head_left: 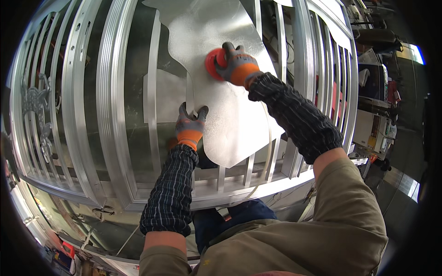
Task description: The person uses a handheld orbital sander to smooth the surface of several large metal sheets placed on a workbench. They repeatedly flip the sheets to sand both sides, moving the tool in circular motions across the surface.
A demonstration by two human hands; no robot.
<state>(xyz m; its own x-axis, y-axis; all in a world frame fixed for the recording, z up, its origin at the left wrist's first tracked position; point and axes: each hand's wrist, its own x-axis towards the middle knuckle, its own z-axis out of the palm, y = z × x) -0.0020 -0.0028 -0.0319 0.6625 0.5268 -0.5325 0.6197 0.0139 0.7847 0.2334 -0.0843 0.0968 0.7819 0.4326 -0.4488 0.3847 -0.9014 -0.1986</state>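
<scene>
A curved, shiny metal sheet (pixel 216 41) lies on top of a large aluminium gate frame (pixel 115 115) with ribbed bars. My right hand (pixel 239 64), in a grey and orange glove, is closed on a round red-orange sanding tool (pixel 212 64) pressed against the sheet's surface. My left hand (pixel 191 124), gloved the same way, grips the sheet's left edge near a notch, fingers spread over it. Both forearms wear dark checked sleeve covers.
An ornamental cast metal panel (pixel 34 106) sits in the frame at the far left. Thin vertical bars (pixel 336 69) run along the frame's right side. Boxes and equipment (pixel 377 129) stand on the floor at the right. A thin hose (pixel 269 152) curves under my right arm.
</scene>
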